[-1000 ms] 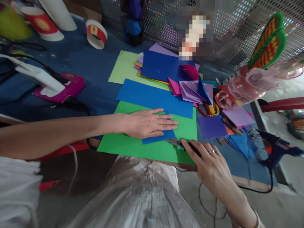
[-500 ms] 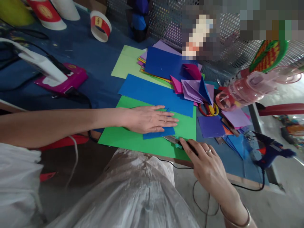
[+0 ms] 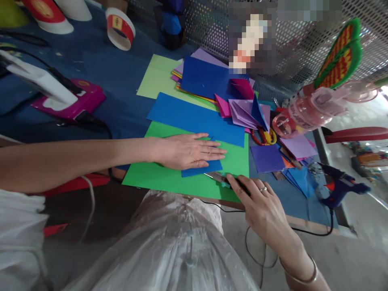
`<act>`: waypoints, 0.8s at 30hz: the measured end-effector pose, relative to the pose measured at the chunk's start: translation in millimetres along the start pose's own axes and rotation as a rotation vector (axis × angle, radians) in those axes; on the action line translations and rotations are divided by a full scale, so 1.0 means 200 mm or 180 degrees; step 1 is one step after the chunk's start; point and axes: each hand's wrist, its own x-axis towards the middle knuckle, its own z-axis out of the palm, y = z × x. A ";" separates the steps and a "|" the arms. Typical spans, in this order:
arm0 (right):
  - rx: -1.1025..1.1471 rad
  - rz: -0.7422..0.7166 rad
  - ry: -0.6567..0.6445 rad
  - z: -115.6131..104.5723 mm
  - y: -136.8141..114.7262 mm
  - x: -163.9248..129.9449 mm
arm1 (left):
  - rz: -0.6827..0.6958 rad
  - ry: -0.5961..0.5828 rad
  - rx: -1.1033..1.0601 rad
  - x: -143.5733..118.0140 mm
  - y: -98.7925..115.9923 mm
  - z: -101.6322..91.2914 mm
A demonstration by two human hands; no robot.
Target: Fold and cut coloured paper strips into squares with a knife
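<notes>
Head view: the small blue piece (image 3: 212, 166) lies on the green sheet (image 3: 163, 178), probably pressed down so it cannot slip. The left hand (image 3: 189, 151) rests flat over it, fingers slightly spread; the right hand (image 3: 263, 202) curls around 1 utility knife (image 3: 218, 177), its tip right by the blue edge.

Can't see most of sm. blue card (image 3: 206, 169) under L grip (image 3: 188, 151), nor most of knife (image 3: 217, 176) handle in R grip (image 3: 265, 202). Lose upper pt of red cup (image 3: 48, 14) at top edge. Can't ID pixelated patch (image 3: 250, 40) nr mesh (image 3: 206, 26) or blurred bits (image 3: 368, 157) far R.
</notes>
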 end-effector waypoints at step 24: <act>0.0039 -0.0112 -0.0092 -0.02 -0.01 0.04 | 0.0014 0.0144 -0.0052 0.00 -0.02 0.03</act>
